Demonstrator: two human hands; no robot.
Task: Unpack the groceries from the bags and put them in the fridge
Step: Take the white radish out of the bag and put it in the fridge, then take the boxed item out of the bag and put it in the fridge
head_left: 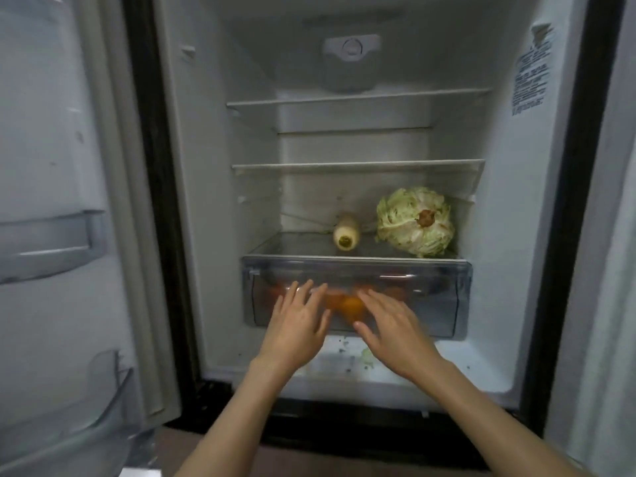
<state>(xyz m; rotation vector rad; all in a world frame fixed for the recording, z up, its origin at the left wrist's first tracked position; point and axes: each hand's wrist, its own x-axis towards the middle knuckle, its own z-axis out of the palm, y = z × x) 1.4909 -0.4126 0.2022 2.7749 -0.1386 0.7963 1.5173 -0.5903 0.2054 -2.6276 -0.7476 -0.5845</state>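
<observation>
1. A person's left hand (298, 321) and right hand (392, 330) lay flat, fingers straight and spread, against the clear front of the crisper drawer (437, 297) at the bottom of the open fridge (537, 235); neither hand curled round or pinched anything.

2. Part of the unpacking appeared done: a pale green lettuce (414, 222), stem end facing out, sat at the right of the shelf directly above the drawer, and a white radish (346, 235), cut end forward, lay just beside it to the left, the two apart.

3. Orange and reddish produce (344, 304) showed through the drawer's translucent front between the two hands; blur and the tinted plastic made it impossible to tell what kind or how many.

4. The drawer looked nearly or fully seated in its slot, suggesting the hands were pressing it home, though that was a judgement from their flat pose alone.

5. The two upper glass shelves (358, 98) held nothing visible, and the door bins (51, 242) on the left likewise showed no goods.

6. No grocery bags were in view, so how much remained to be unpacked could not be told.

7. Small green scraps (366, 356) lay on the fridge floor below the drawer, near the right wrist.
</observation>
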